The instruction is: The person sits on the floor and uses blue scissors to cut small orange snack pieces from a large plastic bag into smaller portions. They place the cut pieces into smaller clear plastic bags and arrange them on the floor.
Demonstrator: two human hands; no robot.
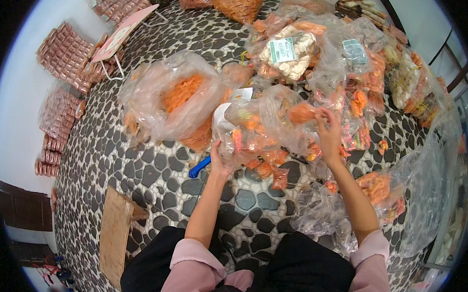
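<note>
My left hand [220,164] grips the near left edge of a large clear plastic bag [269,105]. Inside this bag are small snack packets [253,135] in orange, pink and yellow. At the bag's right end, my right hand [329,132] pinches a small packet of orange snacks [303,112] between thumb and fingers. Several small orange-brown packets [272,164] lie on the floor just below the bag. Next to my left hand is a blue-handled tool [199,167], its other end hidden under the bag.
A big open plastic sack of orange crumbly snacks [182,93] stands at left. Bagged snacks [292,57] with printed labels pile up ahead. A low wooden stool [114,233], a pink folding table [125,31] and stacked packets [67,55] stand left. Loose plastic [319,209] lies right on the pebble-patterned floor [153,177].
</note>
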